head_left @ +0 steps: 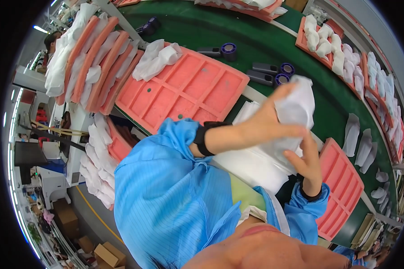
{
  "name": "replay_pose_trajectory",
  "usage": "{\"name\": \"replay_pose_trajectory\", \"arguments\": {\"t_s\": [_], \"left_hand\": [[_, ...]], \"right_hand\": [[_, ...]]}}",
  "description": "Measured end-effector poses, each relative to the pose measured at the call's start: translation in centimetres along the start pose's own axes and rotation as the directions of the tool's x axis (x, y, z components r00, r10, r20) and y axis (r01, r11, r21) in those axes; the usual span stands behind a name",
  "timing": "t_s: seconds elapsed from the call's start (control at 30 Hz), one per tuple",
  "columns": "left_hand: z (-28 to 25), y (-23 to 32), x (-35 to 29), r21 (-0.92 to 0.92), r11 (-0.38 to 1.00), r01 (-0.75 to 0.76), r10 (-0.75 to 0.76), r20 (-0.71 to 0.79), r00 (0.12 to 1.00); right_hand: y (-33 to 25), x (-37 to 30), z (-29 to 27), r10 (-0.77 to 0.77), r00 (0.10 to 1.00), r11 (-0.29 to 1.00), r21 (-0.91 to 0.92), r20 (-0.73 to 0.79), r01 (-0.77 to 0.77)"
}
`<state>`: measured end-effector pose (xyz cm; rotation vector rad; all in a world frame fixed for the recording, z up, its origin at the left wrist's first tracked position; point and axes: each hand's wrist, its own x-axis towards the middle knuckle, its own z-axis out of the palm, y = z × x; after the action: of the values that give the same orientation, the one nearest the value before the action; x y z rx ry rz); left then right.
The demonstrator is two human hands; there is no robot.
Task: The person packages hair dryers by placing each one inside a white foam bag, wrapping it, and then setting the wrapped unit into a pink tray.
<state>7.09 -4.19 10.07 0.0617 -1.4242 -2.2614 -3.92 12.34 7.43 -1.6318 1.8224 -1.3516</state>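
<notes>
Left head-worn fisheye view, facing down, left hand (270, 120) and right hand (308, 162) close, green surface (251, 45) beyond

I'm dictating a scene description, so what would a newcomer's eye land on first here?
Probably the bright blue jacket, large in the lower middle, and the big pink tray above it. Right of centre, the left hand holds a white bag, the right hand close below. Beyond them, purple-ringed dark devices lie on the green surface.
</notes>
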Motion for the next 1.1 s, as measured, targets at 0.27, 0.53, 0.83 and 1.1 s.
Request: {"name": "replay_pose_trajectory", "arguments": {"t_s": [0.27, 0.53, 0.83, 1.1], "left_hand": [[-18.5, 6.6, 2.9, 0.850, 0.525, -0.050, 0.373, -0.176, 0.911], [-33.0, 0.9, 0.6, 0.985, -0.160, 0.060, 0.504, 0.029, 0.863], [-42.7, 5.2, -2.3, 0.765, -0.397, 0.507, 0.343, -0.388, 0.855], [-40.2, 4.7, -0.6, 0.886, -0.235, 0.399, 0.446, -0.267, 0.855]], "right_hand": [[2.0, 0.0, -4.8, 0.162, 0.945, 0.986, 0.003, -0.283, -0.168], [6.3, 1.1, -5.7, 0.270, 0.908, 0.956, -0.023, -0.320, -0.293], [14.7, 5.2, -4.4, 0.292, 0.919, 0.899, -0.251, -0.266, -0.359], [19.9, 9.4, -1.2, 0.318, 0.938, 0.904, -0.255, -0.139, -0.344]]}}
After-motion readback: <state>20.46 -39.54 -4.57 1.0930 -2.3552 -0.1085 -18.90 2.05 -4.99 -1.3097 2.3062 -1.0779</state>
